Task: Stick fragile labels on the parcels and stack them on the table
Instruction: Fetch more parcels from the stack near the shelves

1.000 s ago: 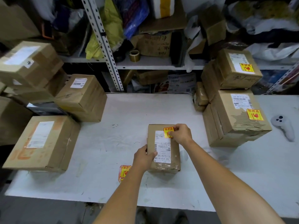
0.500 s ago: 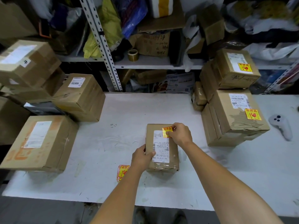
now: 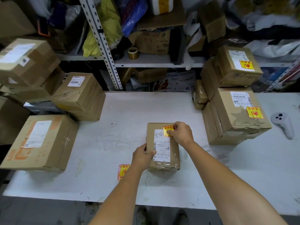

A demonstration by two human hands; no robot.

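Parcel (image 3: 175, 149) unmoved, right fingers (image 3: 176, 127) pinching label (image 3: 167, 130) on its top, left fingers (image 3: 152, 153) gripping edge

Forearms (image 3: 219, 172) forward; left grip (image 3: 142, 155) in a side clasp, right grip (image 3: 181, 133) in a fingertip pinch.

Left hand (image 3: 142, 155), right hand (image 3: 181, 133), forearms (image 3: 227, 176) bare — shoes (image 3: 181, 217) dark.

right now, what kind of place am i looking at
Likely a parcel dispatch or storage room: taped cardboard parcels with shipping labels stacked on a white table, yellow fragile stickers on some, and metal shelving crammed with boxes behind.
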